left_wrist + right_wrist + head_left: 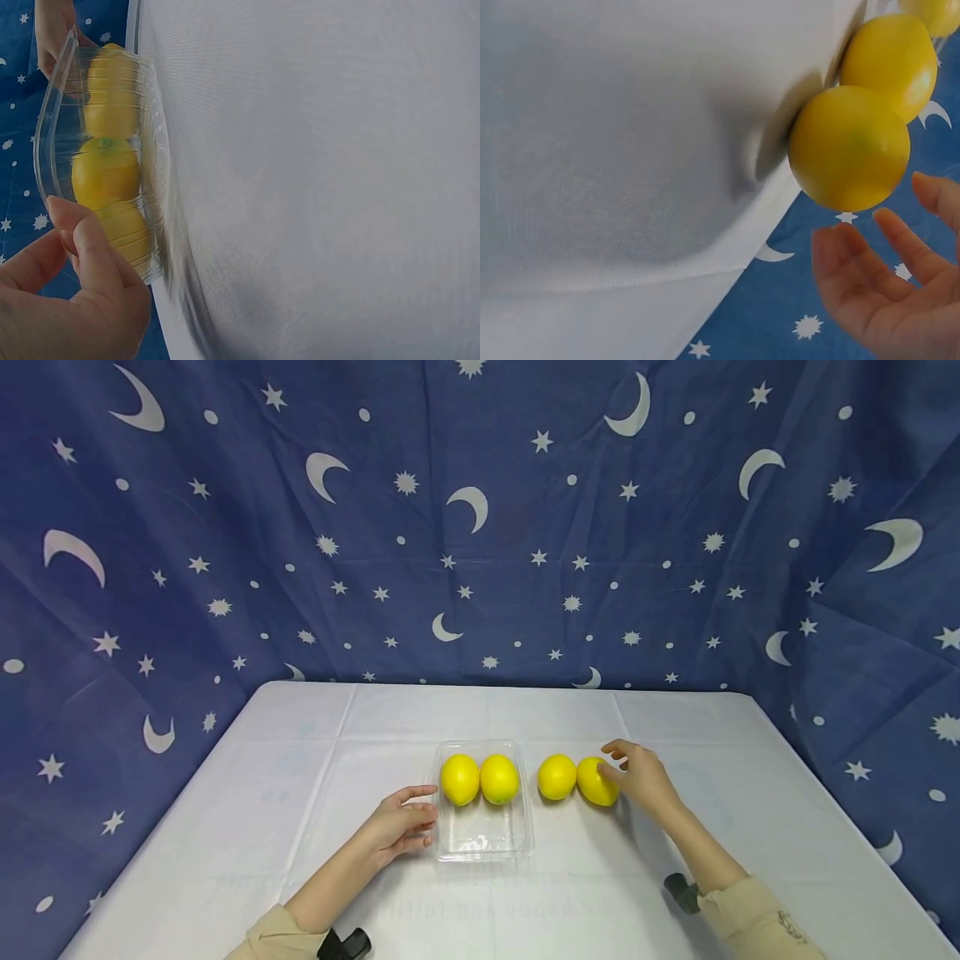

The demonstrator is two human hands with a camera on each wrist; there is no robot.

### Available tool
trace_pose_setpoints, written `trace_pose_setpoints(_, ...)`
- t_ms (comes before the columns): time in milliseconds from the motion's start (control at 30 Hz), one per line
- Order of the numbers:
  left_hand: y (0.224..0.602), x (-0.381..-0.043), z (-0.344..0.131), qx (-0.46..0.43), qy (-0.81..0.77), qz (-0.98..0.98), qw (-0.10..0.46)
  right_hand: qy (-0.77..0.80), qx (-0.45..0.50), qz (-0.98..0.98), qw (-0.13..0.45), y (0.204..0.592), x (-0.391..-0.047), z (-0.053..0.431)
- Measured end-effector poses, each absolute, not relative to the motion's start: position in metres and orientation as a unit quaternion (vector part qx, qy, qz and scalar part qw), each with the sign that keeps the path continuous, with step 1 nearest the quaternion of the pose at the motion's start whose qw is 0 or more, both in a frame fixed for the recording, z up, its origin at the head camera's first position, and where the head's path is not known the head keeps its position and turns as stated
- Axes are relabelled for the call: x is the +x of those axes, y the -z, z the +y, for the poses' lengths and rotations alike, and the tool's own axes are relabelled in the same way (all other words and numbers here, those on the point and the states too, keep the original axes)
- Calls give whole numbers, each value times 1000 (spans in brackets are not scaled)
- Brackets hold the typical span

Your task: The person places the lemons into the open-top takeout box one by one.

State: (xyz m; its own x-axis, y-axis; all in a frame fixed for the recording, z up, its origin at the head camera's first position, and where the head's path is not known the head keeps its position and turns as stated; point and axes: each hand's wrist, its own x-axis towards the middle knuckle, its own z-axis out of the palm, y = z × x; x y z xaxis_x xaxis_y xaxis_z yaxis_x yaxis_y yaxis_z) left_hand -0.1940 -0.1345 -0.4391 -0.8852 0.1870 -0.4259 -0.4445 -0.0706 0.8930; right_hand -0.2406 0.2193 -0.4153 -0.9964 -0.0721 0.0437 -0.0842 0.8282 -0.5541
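A clear plastic container point(483, 843) sits on the table with two yellow lemons point(460, 780) side by side in its far half. My left hand point(401, 822) is at the container's left side, fingers slightly bent and apart, fingertips right at the rim. In the left wrist view, the fingers of the left hand point(90, 292) overlap the container's near corner. To the right of the container, two more lemons lie together, a left one point(557, 777) and a right one point(597, 782). My right hand point(641, 777) is beside the right lemon point(849, 148), fingers spread and curved around its outer side without gripping it.
A white cloth covers the table point(225, 835). Behind and on both sides hangs a blue curtain point(510, 635) with moons and stars. Each wrist carries a black camera mount, one seen by the left sleeve point(345, 945) and one by the right point(681, 893).
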Motion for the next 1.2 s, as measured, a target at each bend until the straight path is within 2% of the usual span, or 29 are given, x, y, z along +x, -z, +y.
trace_pose_setpoints(200, 438, -192, -135, -96, -725, 646, 216, -317, 32, -948, -25, 415, -249, 224)
trace_pose_setpoints(433, 437, -192, -136, -98, -724, 648, 215, -363, 23, -919, -152, 412, -261, 228)
trace_pose_setpoints(600, 438, -193, -135, -97, -723, 648, 217, -384, 28, -900, -202, 412, -267, 230)
trace_pose_setpoints(867, 438, -192, -135, -97, -723, 648, 218, -387, 33, -891, -236, 410, -268, 229)
trace_pose_setpoints(1200, 437, -193, -135, -99, -724, 648, 217, -395, 38, -888, -234, 409, -268, 230)
